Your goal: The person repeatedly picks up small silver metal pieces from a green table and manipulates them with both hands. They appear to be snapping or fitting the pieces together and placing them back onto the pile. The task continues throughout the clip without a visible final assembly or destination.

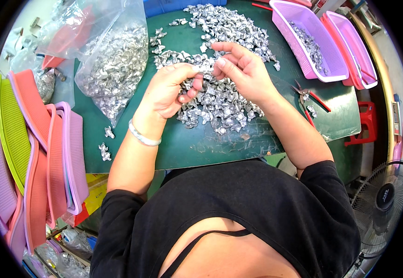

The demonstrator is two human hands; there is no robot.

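My left hand (171, 88) is closed, its thumb and fingers pinching a small silver metal casting (205, 69) above the pile. Close beside it, my right hand (245, 72) has its thumb pressed toward curled fingers at the other side of that casting, the forefinger sticking out. The fingers partly hide the casting. Under and around both hands spreads a large heap of similar silver castings (220, 109) on the green table (173, 155). Right of my right forearm lie red-handled cutting pliers (307, 103), jaws apart, with a few loose castings by them.
A clear plastic bag (118, 65) full of castings stands at left. Stacked pink, purple and green baskets (30, 153) crowd the left edge. At far right sit a purple basket (333, 60) holding castings and a pink one (361, 60). A red stool (366, 123) and a fan (382, 199) stand right.
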